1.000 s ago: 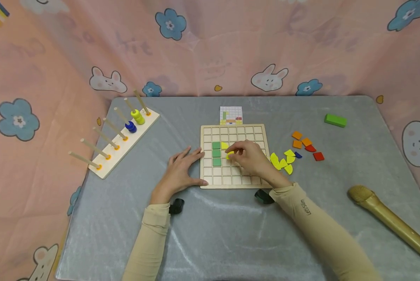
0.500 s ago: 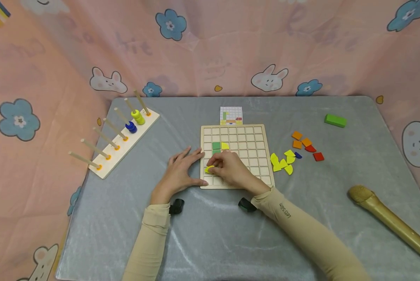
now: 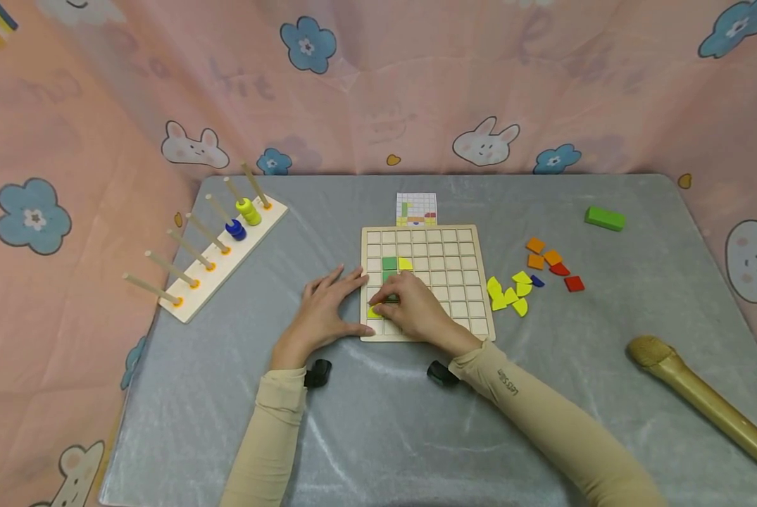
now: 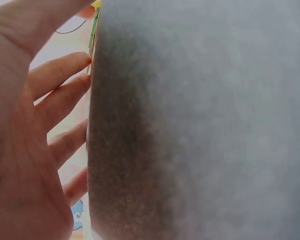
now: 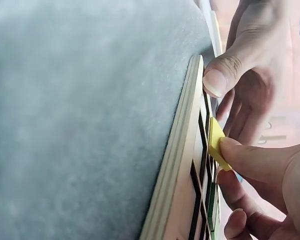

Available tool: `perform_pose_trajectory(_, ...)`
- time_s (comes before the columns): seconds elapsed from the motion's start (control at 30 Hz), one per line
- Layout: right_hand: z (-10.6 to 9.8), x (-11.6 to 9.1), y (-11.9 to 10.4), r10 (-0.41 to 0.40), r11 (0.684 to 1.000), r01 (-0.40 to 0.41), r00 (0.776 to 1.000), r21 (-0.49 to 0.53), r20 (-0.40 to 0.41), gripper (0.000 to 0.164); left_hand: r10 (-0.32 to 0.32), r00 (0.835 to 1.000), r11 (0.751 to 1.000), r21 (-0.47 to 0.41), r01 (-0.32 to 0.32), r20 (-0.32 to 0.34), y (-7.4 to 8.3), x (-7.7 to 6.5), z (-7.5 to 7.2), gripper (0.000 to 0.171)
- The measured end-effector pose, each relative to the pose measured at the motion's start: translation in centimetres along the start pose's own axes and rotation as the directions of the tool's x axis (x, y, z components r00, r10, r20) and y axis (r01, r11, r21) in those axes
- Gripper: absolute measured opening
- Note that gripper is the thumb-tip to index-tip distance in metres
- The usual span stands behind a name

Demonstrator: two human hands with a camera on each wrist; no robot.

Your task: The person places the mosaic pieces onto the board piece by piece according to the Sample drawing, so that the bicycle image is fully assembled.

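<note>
A pale wooden grid board (image 3: 455,279) lies mid-table. My right hand (image 3: 413,306) is over its left part and pinches a yellow tile (image 5: 216,144) between thumb and fingers, tilted at the board's surface in the right wrist view. In the head view that tile is at the leftmost column, low on the grid. Spread fingers of my left hand (image 3: 327,310) touch the board's left edge, thumb at the lower left corner. Green square tiles (image 3: 389,263) sit in a column, partly hidden by the right hand. Beside the top one sits a yellow tile with a rounded corner (image 3: 405,264).
Behind the board lies a pattern card (image 3: 416,204). Right of it are loose yellow (image 3: 520,306), orange (image 3: 535,244) and red tiles (image 3: 574,282), and a blue one (image 3: 537,280). A green block (image 3: 604,217), a golden stick (image 3: 695,380) and a peg rack (image 3: 226,253) stand farther out.
My right hand has moved left and toward me across the board with the yellow tile, then slightly lower in the last half second. The left hand has stayed at the board's edge.
</note>
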State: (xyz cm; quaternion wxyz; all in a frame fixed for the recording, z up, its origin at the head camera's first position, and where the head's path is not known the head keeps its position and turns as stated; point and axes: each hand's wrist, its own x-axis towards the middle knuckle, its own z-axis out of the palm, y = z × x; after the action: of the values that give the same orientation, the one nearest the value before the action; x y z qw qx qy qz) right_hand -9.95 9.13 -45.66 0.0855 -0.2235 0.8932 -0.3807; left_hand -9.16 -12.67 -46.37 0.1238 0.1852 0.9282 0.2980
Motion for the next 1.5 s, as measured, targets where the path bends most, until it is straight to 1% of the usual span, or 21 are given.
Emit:
perform_pose_trajectory(0.17, 0.1, 0.1, 0.0, 0.0, 1.0, 0.0, 1.0, -0.014, 0.003, 0.01, 0.002, 1.0, 1.0, -0.003, -0.002, -0.004, 0.0, 0.0, 0.0, 0.101)
perform_pose_trajectory(0.5, 0.3, -0.1, 0.3, -0.038, 0.999, 0.038, 0.999, -0.023, -0.028, 0.011, 0.002, 1.0, 1.0, -0.006, -0.002, -0.005, 0.0, 0.0, 0.1, 0.101)
perform_pose_trajectory(0.6, 0.1, -0.1, 0.4, -0.021, 1.0, 0.021, 0.999, -0.011, -0.034, 0.013, 0.0, 1.0, 1.0, -0.003, 0.0, -0.005, 0.0, -0.1, 0.1, 0.101)
perform_pose_trajectory(0.73, -0.7, -0.3, 0.7, 0.025, 1.0, -0.024, 0.999, 0.007, -0.047, 0.015, -0.006, 1.0, 1.0, 0.003, 0.006, 0.001, 0.1, -0.1, 0.1, 0.101)
perform_pose_trajectory(0.83, -1.8, -0.6, 1.2, 0.056, 0.998, -0.055, 0.996, 0.016, -0.069, 0.015, -0.008, 1.0, 1.0, 0.002, 0.008, 0.004, 0.2, -0.1, 0.1, 0.101)
perform_pose_trajectory(0.97, -3.8, -1.1, 2.4, 0.098, 0.995, -0.097, 0.988, 0.014, -0.118, 0.015, -0.004, 1.0, 1.0, -0.012, 0.004, 0.0, 0.2, -0.1, 0.0, 0.102)
perform_pose_trajectory(1.07, -5.7, -1.7, 3.5, 0.136, 0.991, -0.134, 0.98, 0.023, -0.145, 0.015, -0.002, 1.0, 1.0, -0.023, 0.002, 0.001, 0.1, 0.0, 0.0, 0.103)
perform_pose_trajectory(1.17, -7.8, -2.4, 4.8, 0.193, 0.981, -0.189, 0.971, 0.038, -0.142, 0.017, 0.0, 1.0, 1.0, -0.024, 0.0, 0.0, 0.1, -0.1, 0.0, 0.103)
perform_pose_trajectory(1.3, -10.4, -3.4, 6.2, 0.296, 0.955, -0.295, 0.95, 0.033, -0.102, 0.023, 0.002, 1.0, 1.0, -0.022, -0.003, -0.003, 0.1, -0.1, 0.0, 0.103)
perform_pose_trajectory(1.37, -11.6, -3.9, 6.8, 0.337, 0.941, -0.337, 0.939, 0.007, -0.076, 0.026, 0.003, 1.0, 1.0, -0.02, -0.003, -0.003, 0.1, -0.1, 0.0, 0.102)
perform_pose_trajectory(1.5, -13.5, -4.7, 7.7, 0.409, 0.912, -0.408, 0.913, -0.044, 0.012, 0.031, 0.001, 1.0, 1.0, -0.019, -0.001, 0.0, 0.1, 0.0, 0.0, 0.103)
